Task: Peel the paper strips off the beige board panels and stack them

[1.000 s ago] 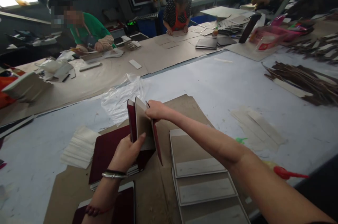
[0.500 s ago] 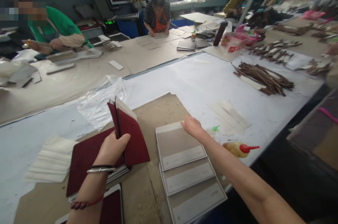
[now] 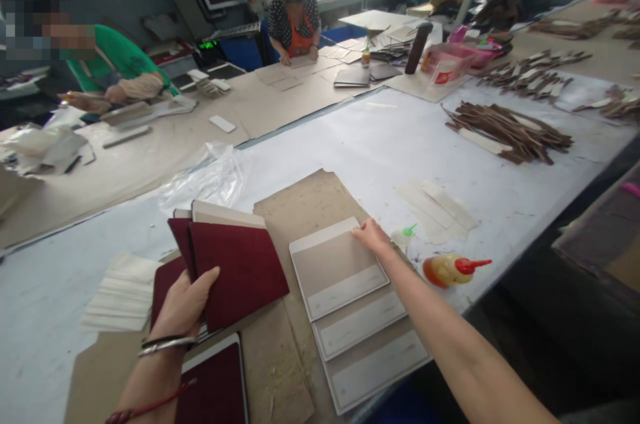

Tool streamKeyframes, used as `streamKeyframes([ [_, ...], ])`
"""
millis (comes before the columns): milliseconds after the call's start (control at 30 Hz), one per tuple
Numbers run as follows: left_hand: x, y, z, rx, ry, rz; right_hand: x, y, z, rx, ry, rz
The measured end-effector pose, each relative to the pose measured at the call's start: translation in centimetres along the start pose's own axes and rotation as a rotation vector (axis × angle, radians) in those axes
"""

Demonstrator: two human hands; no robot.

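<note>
holding a dark red cover [image 3: 240,271] at its lower left corner, the left hand [image 3: 185,301] grips with the thumb on top and the fingers underneath. the cover is matt, wine-coloured and rectangular, tilted up off the table, with pale grey board showing along its far edge and more red covers tucked behind it. the wrist wears thin bangles.

the right hand [image 3: 370,237] reaches out with fingers stretched, resting flat on the far right corner of a grey card [image 3: 335,267] and closed around nothing. this card is the top one of three overlapping cards, each grey with a paler band near its front edge.

both the cover and the cards lie over a brown cardboard sheet [image 3: 305,201] on a white-topped table [image 3: 400,144]. a second red cover [image 3: 215,387] lies flat near the front edge. white paper strips [image 3: 120,291] sit left of the left hand, and a clear plastic bag [image 3: 210,177] lies beyond. a glue bottle [image 3: 450,269] with a red nozzle lies on its side just right of the right forearm. brown strips [image 3: 510,131] are piled well apart, far right. a person in green [image 3: 115,64] and a person in a red apron [image 3: 295,17] work at the far side.
</note>
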State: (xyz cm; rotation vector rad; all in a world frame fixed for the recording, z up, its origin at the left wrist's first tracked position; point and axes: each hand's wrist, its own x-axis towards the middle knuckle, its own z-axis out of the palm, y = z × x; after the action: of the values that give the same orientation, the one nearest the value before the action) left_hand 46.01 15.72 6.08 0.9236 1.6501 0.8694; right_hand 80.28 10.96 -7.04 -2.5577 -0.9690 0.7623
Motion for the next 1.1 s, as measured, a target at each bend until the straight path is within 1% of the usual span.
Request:
streamKeyframes([
  [67,-0.4,-0.3,-0.4,-0.042,-0.031,-0.024,0.2,-0.2,0.4,0.062,0.018,-0.034],
  [133,-0.8,-0.6,-0.7,-0.075,-0.023,-0.030,0.0,-0.9,0.7,0.119,0.018,-0.082],
  [233,-1.9,-0.7,-1.3,-0.105,0.004,-0.032,-1.2,-2.4,0.1,0.180,0.005,-0.193],
  [300,-2.7,-0.7,-2.0,-0.126,0.012,-0.036,-2.5,-3.6,-1.2,0.214,0.022,-0.284],
  [400,-3.6,-1.2,-3.4,-0.174,-0.008,-0.068,-4.1,-5.2,-4.3,0.274,0.080,-0.410],
  [500,-4.2,-2.0,-4.5,-0.208,-0.029,-0.137,-4.8,-6.4,-7.2,0.483,0.061,-0.429],
  [567,-4.7,-2.7,-4.7,-0.206,-0.047,-0.211,-5.0,-7.2,-7.9,0.613,0.002,-0.405],
  [600,-5.0,-2.9,-4.6,-0.203,-0.060,-0.240,-5.2,-7.6,-7.6,0.644,-0.028,-0.397],
  [667,-5.6,-3.4,-4.4,-0.205,-0.106,-0.267,-6.0,-8.7,-5.6,0.648,-0.073,-0.402],
  [733,-6.1,-3.7,-4.1,-0.229,-0.165,-0.252,-7.0,-9.9,-2.5,0.640,-0.110,-0.407],
  [800,-6.3,-4.0,-3.9,-0.220,-0.190,-0.221,-8.1,-11.1,0.8,0.607,-0.121,-0.403],
  [867,-6.2,-4.3,-3.9,-0.143,-0.149,-0.193,-8.8,-11.7,3.1,0.554,-0.125,-0.395],
  [900,-6.1,-4.4,-3.9,-0.097,-0.112,-0.187,-9.0,-11.6,3.7,0.518,-0.133,-0.395],
  [933,-6.0,-4.6,-3.9,-0.060,-0.075,-0.185,-9.2,-11.2,3.9,0.473,-0.144,-0.399],
  [1000,-5.7,-4.9,-3.8,-0.018,-0.011,-0.186,-9.2,-9.2,3.3,0.359,-0.149,-0.400],
  [1067,-5.5,-5.2,-3.8,0.008,0.044,-0.181,-8.9,-5.8,1.9,0.221,-0.104,-0.353],
  [1100,-5.4,-5.4,-3.7,0.030,0.070,-0.173,-8.8,-3.9,1.1,0.150,-0.066,-0.306],
])
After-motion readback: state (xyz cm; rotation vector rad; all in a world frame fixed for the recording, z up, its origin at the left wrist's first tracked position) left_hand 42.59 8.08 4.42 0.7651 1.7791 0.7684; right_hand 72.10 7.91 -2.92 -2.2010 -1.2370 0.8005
